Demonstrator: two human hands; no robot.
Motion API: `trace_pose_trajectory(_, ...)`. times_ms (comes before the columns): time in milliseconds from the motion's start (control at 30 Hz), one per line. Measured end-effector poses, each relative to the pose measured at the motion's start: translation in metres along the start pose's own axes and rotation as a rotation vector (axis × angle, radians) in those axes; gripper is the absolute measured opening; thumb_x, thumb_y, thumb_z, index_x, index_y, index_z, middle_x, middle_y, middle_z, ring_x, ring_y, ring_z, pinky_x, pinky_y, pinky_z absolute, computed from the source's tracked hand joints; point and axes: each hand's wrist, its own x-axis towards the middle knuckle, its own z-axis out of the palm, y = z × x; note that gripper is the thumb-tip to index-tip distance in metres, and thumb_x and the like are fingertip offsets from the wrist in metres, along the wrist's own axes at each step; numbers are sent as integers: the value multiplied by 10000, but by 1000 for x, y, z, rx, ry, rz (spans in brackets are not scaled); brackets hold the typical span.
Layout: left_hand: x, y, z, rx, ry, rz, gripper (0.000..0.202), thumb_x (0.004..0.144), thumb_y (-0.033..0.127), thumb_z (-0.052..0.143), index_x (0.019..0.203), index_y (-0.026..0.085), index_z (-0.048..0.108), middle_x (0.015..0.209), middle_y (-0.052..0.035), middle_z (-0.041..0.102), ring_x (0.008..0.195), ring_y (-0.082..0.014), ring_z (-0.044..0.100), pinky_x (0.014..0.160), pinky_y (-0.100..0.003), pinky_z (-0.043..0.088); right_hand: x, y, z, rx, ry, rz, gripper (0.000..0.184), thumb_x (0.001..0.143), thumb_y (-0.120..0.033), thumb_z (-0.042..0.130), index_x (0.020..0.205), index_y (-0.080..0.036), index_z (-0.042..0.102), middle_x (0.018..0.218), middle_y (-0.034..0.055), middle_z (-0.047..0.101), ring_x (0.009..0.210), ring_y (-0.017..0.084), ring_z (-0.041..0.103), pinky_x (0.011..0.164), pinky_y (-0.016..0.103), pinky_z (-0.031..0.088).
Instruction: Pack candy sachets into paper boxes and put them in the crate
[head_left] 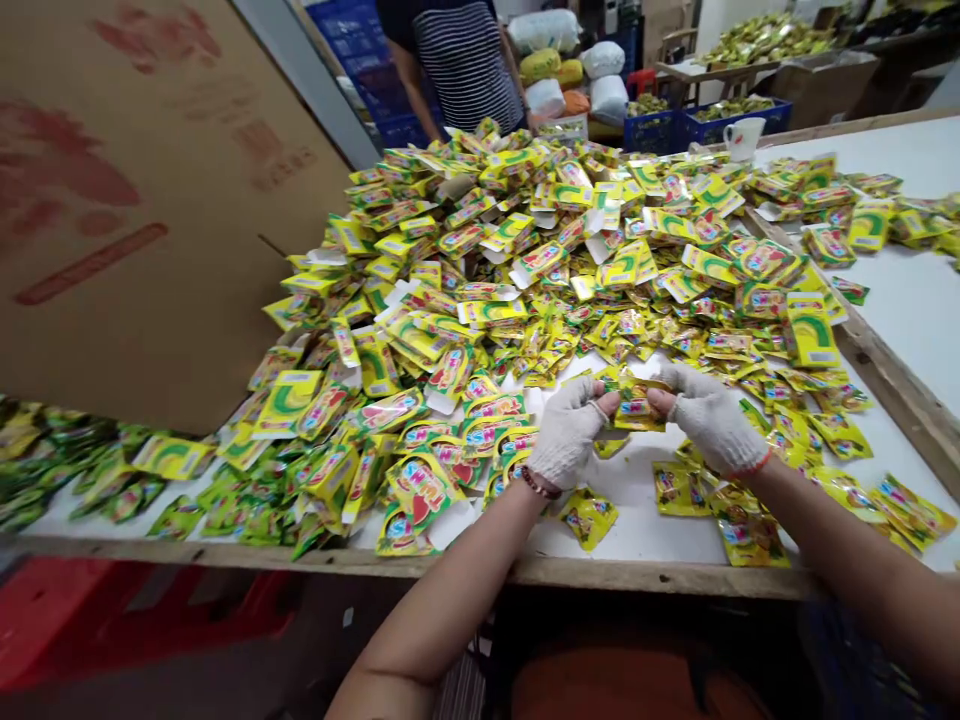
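a white table carries a heaped pile of yellow sachets, and both gloved hands work at its near side. the left hand and right hand sit close together, with a small sachet between them, partly hidden by the fingers. the left fingers are curled almost closed and pinch one side of it. the right fingers are bent in a similar tight pinch on the other side. neither hand is spread open, and each seems to have hold of the sachet, though the exact grip is hard to see.

the knit gloves could dull the feel of the thin, slick film, so a loose pinch might let the sachet slip back among the many like it. a hard pull between the hands could tear it. sachets lying near the wooden table edge could slide off if an arm brushes them, dropping toward the red crate below. the steep pile could also slump if disturbed, burying the loose sachet by the left wrist.
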Motion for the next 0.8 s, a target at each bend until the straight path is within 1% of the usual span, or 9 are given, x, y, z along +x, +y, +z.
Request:
trace_pose_trajectory(100, 2, -7, 3, -77, 25, 36, 509, 585, 454, 878, 856, 150, 573, 779, -2, 629, 685, -137, 628, 622, -282, 559, -1, 2, 0, -33, 26, -28, 233, 858, -431, 620, 900, -203, 645, 863, 44, 648, 764, 188, 558, 679, 311, 476)
trace_pose_trajectory(200, 5, -10, 1, 25, -40, 143, 453, 618, 437, 863, 858, 131, 632, 809, -39, 665, 727, -142, 625, 690, -283, 535, -2, 2, 2, -74, 34, -18, 239, 859, -452, 627, 858, -214, 606, 789, 33, 613, 705, 178, 542, 639, 308, 478)
trace_pose_trajectory(300, 5, -7, -1, 126, -80, 212, 383, 700, 443, 793, 870, 130, 654, 814, -47, 667, 731, -143, 608, 691, -280, 509, -4, -2, 8, 55, 20, 9, 365, 819, -506, 678, 1025, -227, 564, 908, 49, 636, 749, 189, 599, 639, 319, 530)
trace_pose_trajectory(400, 3, 8, -5, 386, -117, 263, 300, 789, 437, 707, 809, 144, 646, 739, -21, 626, 673, -128, 560, 619, -252, 452, -7, -7, 12, 184, -124, 104, 572, 768, -545, 724, 1190, -223, 512, 1048, 90, 661, 768, 214, 667, 630, 358, 579)
trace_pose_trajectory(467, 6, 25, -16, 662, -120, 312, 294, 860, 440, 628, 774, 160, 642, 699, -9, 604, 645, -123, 533, 600, -248, 418, -8, -10, 13, 187, -196, 158, 542, 757, -546, 730, 1132, -199, 549, 958, 90, 683, 695, 210, 676, 589, 356, 575)
trace_pose_trajectory(533, 14, 47, -38, 977, -41, 358, 318, 912, 456, 554, 776, 180, 634, 702, -9, 610, 664, -137, 541, 634, -264, 415, -9, -13, 11, 175, -204, 175, 466, 761, -530, 724, 1042, -188, 578, 856, 76, 691, 653, 211, 683, 553, 334, 556)
trace_pose_trajectory(633, 33, 74, -92, 1453, 333, 288, 344, 876, 491, 600, 710, 194, 551, 684, -35, 601, 734, -197, 574, 706, -312, 418, -9, -13, 9, 163, -178, 160, 420, 770, -491, 721, 1027, -185, 593, 827, 71, 703, 641, 219, 703, 510, 305, 528)
trace_pose_trajectory(700, 45, 81, -132, 1532, 474, 245, 391, 794, 501, 703, 671, 203, 482, 630, -34, 582, 751, -218, 576, 750, -332, 419, -8, -9, 9, 166, -155, 149, 448, 774, -459, 721, 1104, -180, 601, 814, 60, 706, 620, 209, 700, 505, 300, 530)
trace_pose_trajectory(800, 54, 80, -178, 1532, 498, 295, 403, 767, 432, 739, 651, 214, 421, 576, 2, 543, 757, -204, 579, 796, -335, 415, -6, -3, 11, 154, -126, 147, 489, 772, -395, 724, 1188, -164, 607, 739, 31, 697, 550, 169, 660, 513, 294, 543)
